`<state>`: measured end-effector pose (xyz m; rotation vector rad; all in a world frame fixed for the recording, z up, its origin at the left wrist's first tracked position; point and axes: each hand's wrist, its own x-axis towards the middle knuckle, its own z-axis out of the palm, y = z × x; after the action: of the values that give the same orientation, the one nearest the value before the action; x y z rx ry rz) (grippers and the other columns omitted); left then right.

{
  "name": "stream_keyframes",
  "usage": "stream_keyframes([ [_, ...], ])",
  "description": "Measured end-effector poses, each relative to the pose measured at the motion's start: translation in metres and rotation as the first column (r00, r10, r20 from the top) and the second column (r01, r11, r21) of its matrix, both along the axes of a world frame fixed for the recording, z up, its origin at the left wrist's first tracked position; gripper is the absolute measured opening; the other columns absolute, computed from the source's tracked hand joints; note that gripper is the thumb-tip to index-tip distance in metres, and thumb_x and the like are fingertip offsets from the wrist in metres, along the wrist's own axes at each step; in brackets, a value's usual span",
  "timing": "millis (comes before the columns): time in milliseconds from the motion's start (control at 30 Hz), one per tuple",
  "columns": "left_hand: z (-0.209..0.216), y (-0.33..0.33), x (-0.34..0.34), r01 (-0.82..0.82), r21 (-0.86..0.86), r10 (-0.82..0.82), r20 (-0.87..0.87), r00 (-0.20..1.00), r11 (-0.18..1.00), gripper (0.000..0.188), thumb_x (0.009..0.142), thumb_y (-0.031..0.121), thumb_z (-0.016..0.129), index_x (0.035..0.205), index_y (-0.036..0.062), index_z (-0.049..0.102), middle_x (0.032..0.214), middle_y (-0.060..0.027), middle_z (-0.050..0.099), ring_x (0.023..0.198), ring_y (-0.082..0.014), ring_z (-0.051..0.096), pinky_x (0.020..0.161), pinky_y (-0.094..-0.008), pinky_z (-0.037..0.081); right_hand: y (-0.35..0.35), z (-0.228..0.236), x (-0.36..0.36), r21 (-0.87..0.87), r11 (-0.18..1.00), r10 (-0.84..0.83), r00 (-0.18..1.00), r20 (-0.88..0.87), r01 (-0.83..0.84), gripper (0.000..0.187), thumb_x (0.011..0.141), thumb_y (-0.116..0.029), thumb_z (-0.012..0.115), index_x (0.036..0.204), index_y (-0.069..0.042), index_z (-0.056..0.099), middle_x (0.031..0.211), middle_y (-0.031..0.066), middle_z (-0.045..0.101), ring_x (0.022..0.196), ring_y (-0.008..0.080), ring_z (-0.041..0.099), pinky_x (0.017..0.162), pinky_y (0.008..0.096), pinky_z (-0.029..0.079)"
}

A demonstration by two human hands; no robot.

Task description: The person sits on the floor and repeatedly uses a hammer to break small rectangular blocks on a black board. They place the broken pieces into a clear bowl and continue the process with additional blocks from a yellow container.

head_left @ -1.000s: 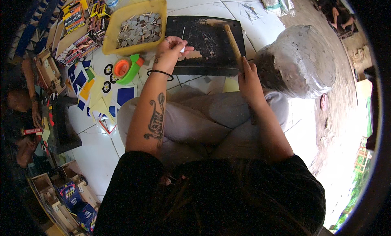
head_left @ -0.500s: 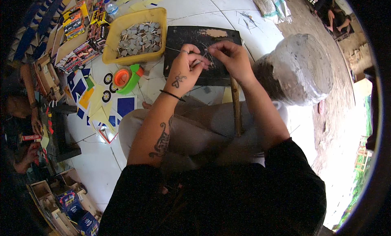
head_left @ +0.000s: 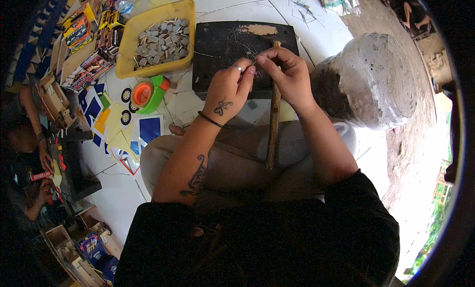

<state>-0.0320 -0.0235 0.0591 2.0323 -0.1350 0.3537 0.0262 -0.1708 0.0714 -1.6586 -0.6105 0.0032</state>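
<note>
Over a low black wooden block [head_left: 213, 44], my left hand [head_left: 232, 86] and my right hand [head_left: 287, 74] meet fingertip to fingertip. Both are closed in a pinch, and a thin wire [head_left: 256, 62] shows between them, its ends too small to make out. Several loose thin wires [head_left: 237, 48] lie on the block's top just beyond my fingers. A tool with a wooden handle [head_left: 273, 133], seemingly a hammer, rests on the block beside my right hand. Its handle hangs toward my lap, and my right hand partly hides its upper end.
A yellow tub [head_left: 123, 54] of small grey squares stands left of the block. Near it are a green-and-orange tape dispenser [head_left: 153, 96], small black wheels [head_left: 125, 117] and coloured sheets. A large plastic-wrapped cylinder [head_left: 366, 81] stands right. Another person's hand [head_left: 46, 160] works at far left.
My left fingers, spread apart before, have closed into a pinch, and both hands have come together. The view has shifted slightly, showing more of the wooden handle.
</note>
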Motion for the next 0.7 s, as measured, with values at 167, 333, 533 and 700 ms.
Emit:
stream_keyframes([
  [167,0.005,-0.001,-0.006,-0.032,0.088,0.031,0.009,0.999,0.996,0.020,0.093,0.020,0.049,0.085,0.0044,0.058,0.065,-0.0129,0.061,0.059,-0.0311,0.062,0.052,-0.0375,0.045,-0.002,0.009,-0.007,-0.011,1.000,0.007,1.000,-0.024,-0.007,0.012,0.084,-0.011,0.065,0.086,0.001,0.065,0.077,0.0050,0.065,0.073,0.0085,0.058,0.067,0.0239,0.045],
  [333,0.008,0.000,-0.006,0.015,0.025,-0.016,0.056,0.998,1.000,0.020,0.093,0.020,0.049,0.086,0.0042,0.058,0.070,-0.0125,0.064,0.062,-0.0312,0.063,0.054,-0.0365,0.047,-0.004,0.016,-0.009,0.005,0.997,0.081,0.975,-0.206,-0.082,0.016,0.088,-0.013,0.063,0.094,0.001,0.064,0.084,0.0024,0.064,0.078,0.0071,0.058,0.072,0.0219,0.046],
  [533,0.008,0.000,-0.006,-0.017,0.070,0.012,0.067,0.998,0.997,0.019,0.093,0.020,0.050,0.086,0.0047,0.059,0.066,-0.0131,0.062,0.059,-0.0314,0.062,0.052,-0.0365,0.046,-0.005,0.016,-0.009,-0.003,0.997,0.069,0.966,-0.250,-0.072,0.017,0.089,-0.014,0.062,0.094,0.001,0.065,0.084,0.0022,0.065,0.077,0.0064,0.058,0.070,0.0200,0.046],
  [700,0.005,0.000,-0.004,-0.034,0.122,0.021,0.100,0.995,0.992,0.016,0.092,0.019,0.052,0.086,0.0055,0.059,0.061,-0.0150,0.058,0.054,-0.0325,0.058,0.048,-0.0370,0.043,-0.005,0.015,-0.007,-0.015,0.996,0.078,0.969,-0.234,-0.084,0.017,0.089,-0.015,0.061,0.094,0.001,0.064,0.083,0.0012,0.063,0.074,0.0059,0.056,0.067,0.0194,0.044],
])
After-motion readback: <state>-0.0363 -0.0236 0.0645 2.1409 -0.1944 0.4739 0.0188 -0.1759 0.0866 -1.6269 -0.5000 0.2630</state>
